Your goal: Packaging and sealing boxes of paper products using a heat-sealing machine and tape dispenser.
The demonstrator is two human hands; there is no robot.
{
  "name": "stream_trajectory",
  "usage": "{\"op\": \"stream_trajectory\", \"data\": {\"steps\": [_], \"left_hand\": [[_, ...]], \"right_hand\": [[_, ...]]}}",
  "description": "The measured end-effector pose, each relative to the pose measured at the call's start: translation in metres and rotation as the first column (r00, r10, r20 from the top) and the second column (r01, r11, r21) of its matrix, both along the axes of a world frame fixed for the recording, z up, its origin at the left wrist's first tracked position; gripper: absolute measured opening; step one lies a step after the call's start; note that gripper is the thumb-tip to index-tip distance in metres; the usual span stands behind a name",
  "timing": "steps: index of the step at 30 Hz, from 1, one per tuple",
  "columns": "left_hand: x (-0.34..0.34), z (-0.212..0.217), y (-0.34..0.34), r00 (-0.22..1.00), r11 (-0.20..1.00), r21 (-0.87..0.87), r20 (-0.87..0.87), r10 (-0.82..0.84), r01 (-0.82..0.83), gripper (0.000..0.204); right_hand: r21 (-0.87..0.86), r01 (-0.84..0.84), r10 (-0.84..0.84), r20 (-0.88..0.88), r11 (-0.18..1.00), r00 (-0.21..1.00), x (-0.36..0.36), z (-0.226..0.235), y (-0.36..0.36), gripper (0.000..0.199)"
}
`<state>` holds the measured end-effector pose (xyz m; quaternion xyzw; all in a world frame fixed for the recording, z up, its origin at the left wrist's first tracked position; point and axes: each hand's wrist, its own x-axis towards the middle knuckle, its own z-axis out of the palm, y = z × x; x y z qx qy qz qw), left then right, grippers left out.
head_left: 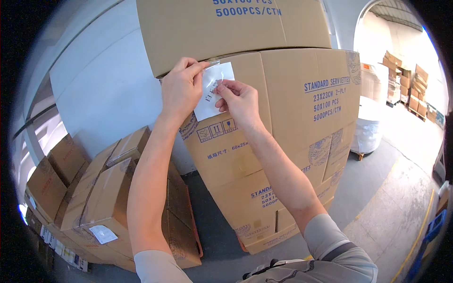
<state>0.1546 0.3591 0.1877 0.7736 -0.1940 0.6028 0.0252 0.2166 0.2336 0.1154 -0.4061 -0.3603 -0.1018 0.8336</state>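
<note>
A white sheet of paper with dark markings lies against the upper left corner of a stacked cardboard carton. My left hand is closed at the paper's upper left, thumb and forefinger pinching a strip of clear tape near its top edge. Over the middle of the sheet, my right hand has thumb and forefinger pressed together. What those fingertips hold, if anything, is too small to make out. Glare on the sheet hides part of the clear film.
Another large carton rests on top of this stack. Lower left stand more brown cartons, one bearing a white label. A white wrapped load is at the right, with stacked cartons farther back. A yellow line crosses the floor.
</note>
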Motion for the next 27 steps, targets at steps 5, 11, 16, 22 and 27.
{"op": "stream_trajectory", "data": {"steps": [5, 11, 16, 22, 27], "left_hand": [[0.001, 0.000, -0.001, 0.997, 0.994, 0.081, 0.030, 0.076, -0.079, 0.019], [0.002, 0.002, -0.002, 0.994, 0.987, 0.118, 0.034, 0.106, -0.109, 0.018], [-0.003, 0.000, -0.006, 0.977, 0.960, 0.176, 0.032, 0.213, -0.215, 0.021], [-0.001, 0.001, -0.007, 0.953, 0.919, 0.288, 0.217, 0.209, -0.268, 0.022], [0.001, -0.003, -0.005, 0.938, 0.893, 0.321, 0.249, 0.241, -0.315, 0.030]], "right_hand": [[-0.013, 0.000, 0.000, -0.002, 1.000, 1.000, -0.002, 0.000, -0.001, 0.023], [0.001, 0.011, -0.011, 0.028, 1.000, 1.000, 0.003, -0.006, 0.001, 0.023], [0.014, 0.009, -0.009, 0.017, 1.000, 1.000, -0.003, -0.006, 0.000, 0.024], [-0.008, 0.016, -0.016, 0.018, 1.000, 1.000, -0.003, -0.008, 0.000, 0.026], [-0.085, 0.012, -0.012, 0.001, 0.996, 1.000, -0.004, -0.024, -0.005, 0.029]]}}
